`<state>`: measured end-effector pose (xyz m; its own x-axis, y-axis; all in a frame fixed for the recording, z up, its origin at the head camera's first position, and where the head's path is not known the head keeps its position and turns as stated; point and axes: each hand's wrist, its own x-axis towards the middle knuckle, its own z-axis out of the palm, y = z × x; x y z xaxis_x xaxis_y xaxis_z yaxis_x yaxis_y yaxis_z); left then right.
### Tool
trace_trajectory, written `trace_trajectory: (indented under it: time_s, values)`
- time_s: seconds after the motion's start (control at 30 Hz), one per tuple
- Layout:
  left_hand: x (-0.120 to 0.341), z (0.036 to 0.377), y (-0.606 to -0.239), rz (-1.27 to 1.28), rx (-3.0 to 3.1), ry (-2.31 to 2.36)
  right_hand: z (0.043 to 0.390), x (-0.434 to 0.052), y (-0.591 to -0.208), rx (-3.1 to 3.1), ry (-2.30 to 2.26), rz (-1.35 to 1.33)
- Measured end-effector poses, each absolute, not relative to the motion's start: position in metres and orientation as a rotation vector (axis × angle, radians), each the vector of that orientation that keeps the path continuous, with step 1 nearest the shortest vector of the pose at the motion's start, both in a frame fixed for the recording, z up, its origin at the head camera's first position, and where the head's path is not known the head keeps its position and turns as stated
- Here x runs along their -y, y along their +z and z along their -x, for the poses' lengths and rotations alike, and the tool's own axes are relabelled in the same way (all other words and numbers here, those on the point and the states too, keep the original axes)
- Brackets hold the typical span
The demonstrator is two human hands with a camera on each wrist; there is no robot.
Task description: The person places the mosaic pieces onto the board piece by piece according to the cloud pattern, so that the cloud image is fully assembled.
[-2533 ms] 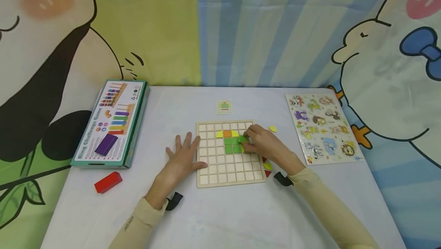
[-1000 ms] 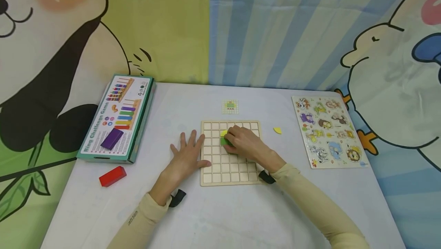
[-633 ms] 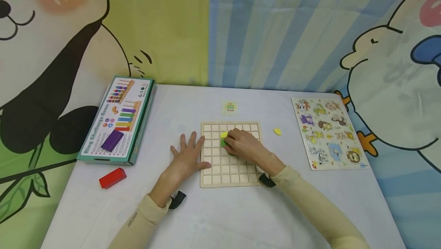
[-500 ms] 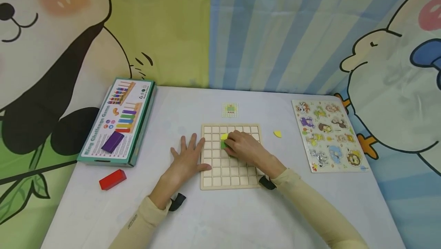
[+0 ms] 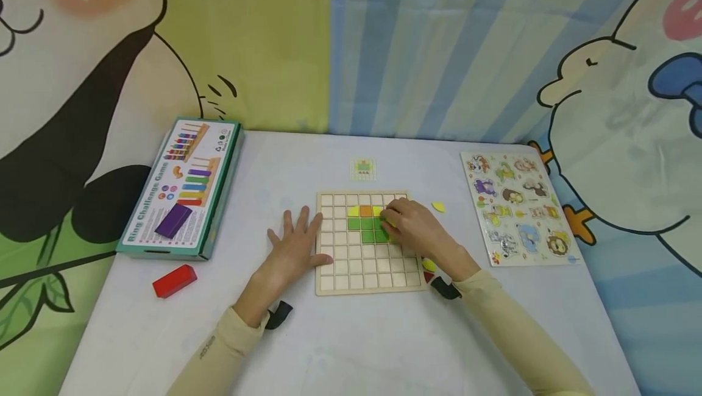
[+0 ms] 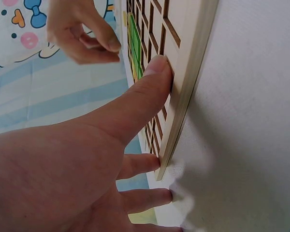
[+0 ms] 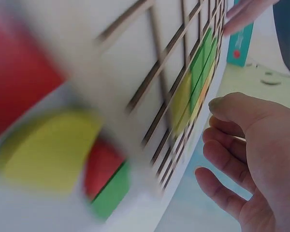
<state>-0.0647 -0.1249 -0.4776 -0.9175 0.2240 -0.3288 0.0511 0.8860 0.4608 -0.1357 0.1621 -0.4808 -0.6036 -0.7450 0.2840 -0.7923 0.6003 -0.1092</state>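
Observation:
A wooden grid board (image 5: 341, 267) holds small tiles in its upper middle: an orange tile (image 5: 365, 211) between yellow ones, and green tiles (image 5: 366, 223) in the two rows below. My left hand (image 5: 293, 253) rests spread at the board's left edge; the thumb (image 6: 152, 79) presses on its rim. Above the board's right part hovers my right hand (image 5: 422, 234), its fingertips overlapping the tiles' right side in the head view. In the right wrist view its fingers (image 7: 227, 154) are loosely bent, with no tile seen between them. Part of the tiled area is hidden beneath it.
Loose yellow (image 7: 48, 150) and red pieces (image 7: 104, 166) lie along the board's right edge; a yellow piece (image 5: 437, 207) lies farther back. A pattern card (image 5: 363, 169) sits behind the board. Left are a game box (image 5: 181, 189) and red block (image 5: 174, 281); right, an animal puzzle (image 5: 521, 207).
My right hand, at the left green tile half a second ago, has moved right, leaving that tile in the board and uncovering the orange and other green tiles. My left hand stays put.

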Motion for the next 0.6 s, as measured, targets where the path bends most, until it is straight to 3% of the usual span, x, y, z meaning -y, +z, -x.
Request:
trace_trajectory:
  time_s: [0.6]
  values:
    - [0.126, 0.065, -0.475, -0.216, -2.677, 0.621, 0.106, -0.249, -0.483, 2.807, 0.391, -1.005]
